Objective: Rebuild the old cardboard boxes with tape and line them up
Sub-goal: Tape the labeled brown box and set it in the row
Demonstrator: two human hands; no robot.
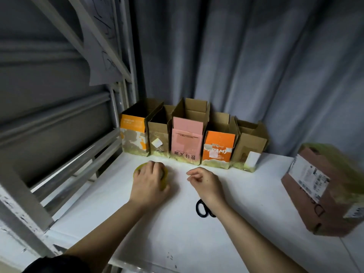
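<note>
Much of the yellow tape roll [150, 175] is hidden beneath the left hand [149, 182], whose grip is closed over its top, fingers curled round it; only the roll's rim is seen at either side of the knuckles. The scissors [202, 209] are largely covered by the right wrist, so only black handle loops can be made out. The right hand [204, 182] is held just beside the left grip, its fingers loosely curled with nothing between them.

Five open boxes [187, 134] are counted in a row just beyond both grips, touching side by side against the grey curtain [256, 66]. Two are orange-fronted, one pink, two plain brown; torn labels are seen on their fronts and yellowish tape along their bottom edges. A sixth brown box [323, 194], blurred and cut off at the frame edge, is seen tilted well to the right of the right grip, on the white desk [167, 233].
</note>
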